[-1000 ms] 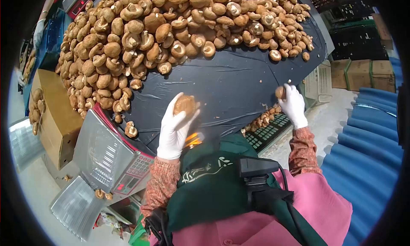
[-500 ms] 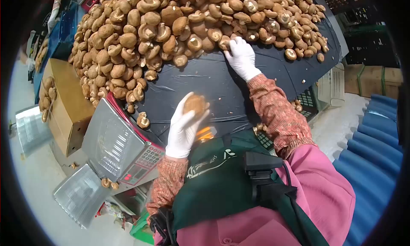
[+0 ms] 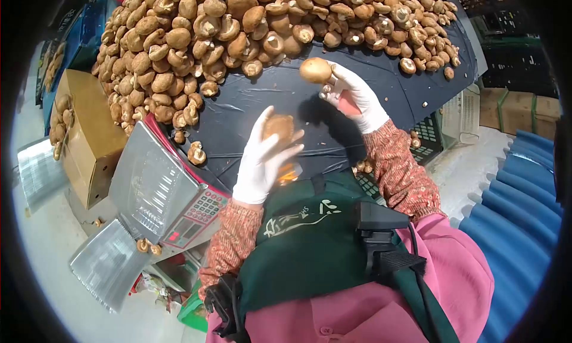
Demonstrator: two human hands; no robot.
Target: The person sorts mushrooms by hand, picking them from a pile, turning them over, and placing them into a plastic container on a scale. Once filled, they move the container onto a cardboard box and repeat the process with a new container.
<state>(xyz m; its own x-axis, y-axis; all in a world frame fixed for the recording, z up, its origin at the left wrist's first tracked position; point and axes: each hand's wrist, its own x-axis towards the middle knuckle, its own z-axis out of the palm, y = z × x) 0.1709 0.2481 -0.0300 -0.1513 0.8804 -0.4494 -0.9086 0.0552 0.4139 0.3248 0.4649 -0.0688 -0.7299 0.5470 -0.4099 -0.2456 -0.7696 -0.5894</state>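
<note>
The white-gloved right hand (image 3: 357,99) pinched a round tan mushroom (image 3: 315,70) at its fingertips, clear above the black plastic sheet (image 3: 256,105) beside the heaped pile of brown mushrooms (image 3: 238,21), its cap in plain view, while the left hand (image 3: 260,164) cupped a darker brown mushroom (image 3: 279,128) near the green apron (image 3: 304,248).

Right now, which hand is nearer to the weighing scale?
Left. The left hand, holding a mushroom, is just right of the scale; the right hand holds another mushroom farther off, near the pile.

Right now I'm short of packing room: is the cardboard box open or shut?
Open: the cardboard box has mushrooms showing through its top.
</note>
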